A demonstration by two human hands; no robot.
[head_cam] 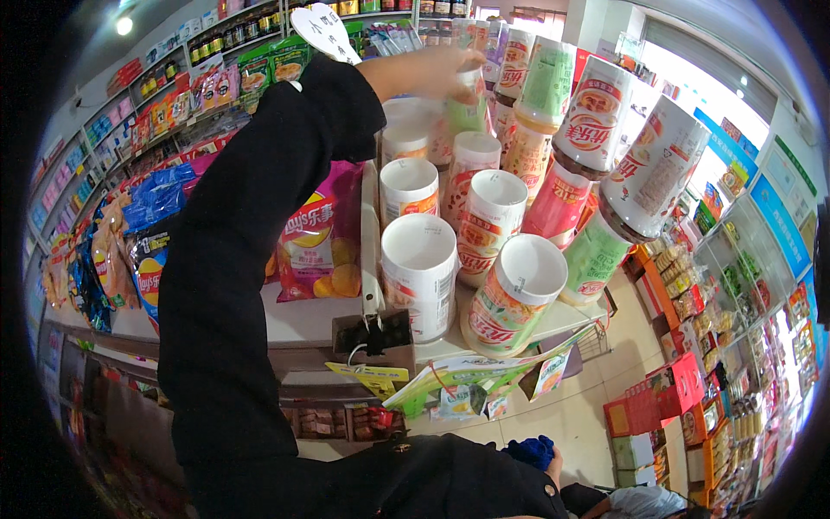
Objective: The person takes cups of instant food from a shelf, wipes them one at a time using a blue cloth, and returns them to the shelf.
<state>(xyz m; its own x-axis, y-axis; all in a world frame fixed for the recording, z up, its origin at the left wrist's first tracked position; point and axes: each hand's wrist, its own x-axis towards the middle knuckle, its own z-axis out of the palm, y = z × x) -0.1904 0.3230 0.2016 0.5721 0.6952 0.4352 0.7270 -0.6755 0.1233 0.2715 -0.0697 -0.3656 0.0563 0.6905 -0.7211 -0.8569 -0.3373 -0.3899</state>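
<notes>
My left hand [431, 72], blurred, reaches across to the far part of the shelf top. Its fingers are around the upper part of a pale green milk tea cup [472, 111], which is blurred too. Nearer to me stand several white-topped milk tea cups; a green and orange one [519, 295] and a white one [419, 279] are at the front. On the right side, cups are stacked in pairs, such as a white cup [658, 170] above a green one [595, 256]. Low by my body, my right hand [555, 464] grips a dark blue cloth [530, 452].
Lay's chip bags [324, 240] stand left of a low divider [370, 227]. A heart-shaped sign [324, 32] with writing rises behind my sleeve. Snack packets [463, 399] hang at the shelf's front edge. Right, beyond the tiled floor [577, 415], are stocked shelves; a person [645, 503] is at the bottom.
</notes>
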